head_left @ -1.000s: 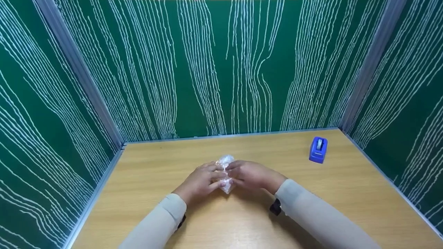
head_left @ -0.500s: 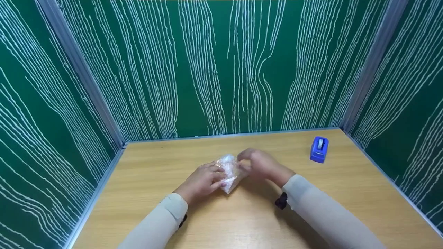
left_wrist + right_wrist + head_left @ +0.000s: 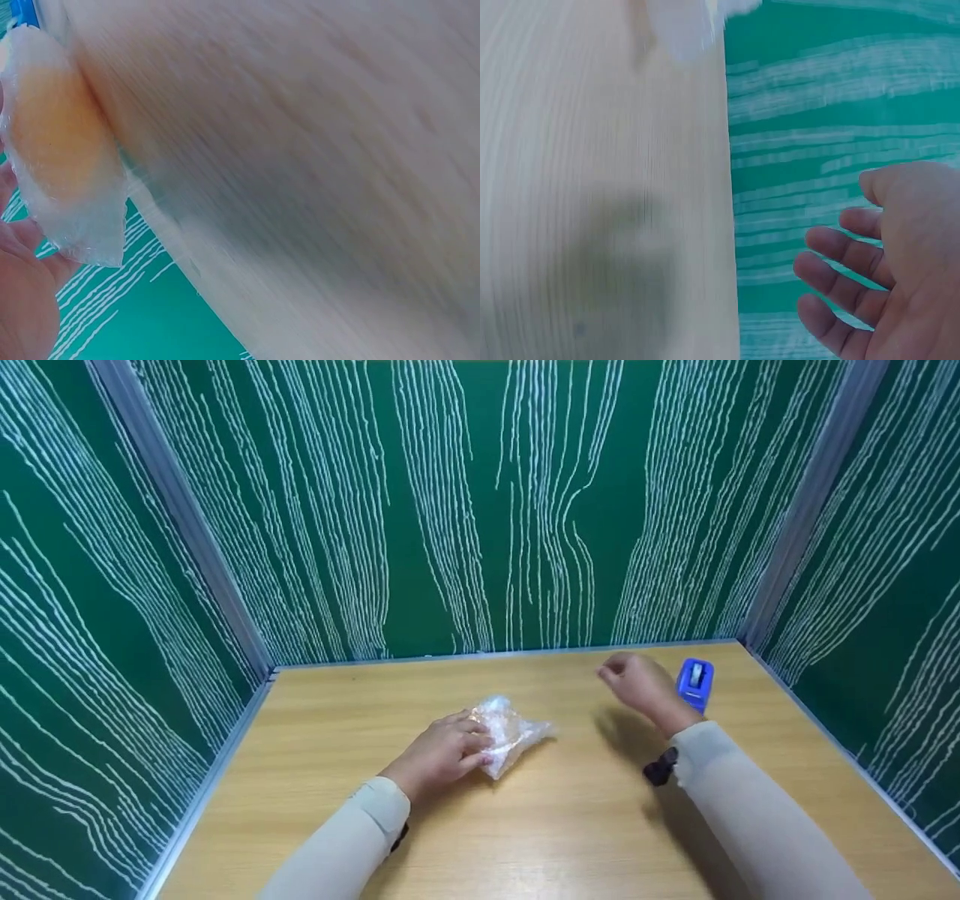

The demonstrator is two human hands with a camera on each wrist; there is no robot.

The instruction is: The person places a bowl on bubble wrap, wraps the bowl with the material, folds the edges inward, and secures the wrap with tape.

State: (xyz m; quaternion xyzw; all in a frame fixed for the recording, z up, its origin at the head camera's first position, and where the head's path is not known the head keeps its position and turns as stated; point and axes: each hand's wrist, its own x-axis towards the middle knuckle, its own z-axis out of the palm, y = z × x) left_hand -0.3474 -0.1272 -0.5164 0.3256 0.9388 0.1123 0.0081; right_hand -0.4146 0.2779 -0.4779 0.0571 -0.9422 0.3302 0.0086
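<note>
A small bundle wrapped in clear bubble wrap (image 3: 507, 732) lies on the wooden table (image 3: 570, 825) near its middle. My left hand (image 3: 444, 751) rests on its left side with the fingers curled onto the wrap. In the left wrist view the wrapped bundle (image 3: 64, 161) shows an orange-tinted inside, with my fingers (image 3: 22, 292) below it. My right hand (image 3: 637, 684) hangs in the air beside a blue tape dispenser (image 3: 696, 682), empty. In the right wrist view the right hand's fingers (image 3: 855, 270) are loosely bent and hold nothing.
Green panels with white wavy lines (image 3: 480, 510) close the table in at the back and both sides. The tape dispenser stands near the back right corner.
My right hand has let go of the bubble-wrapped bundle and moved right and back to the tape dispenser. The left hand stays on the bundle.
</note>
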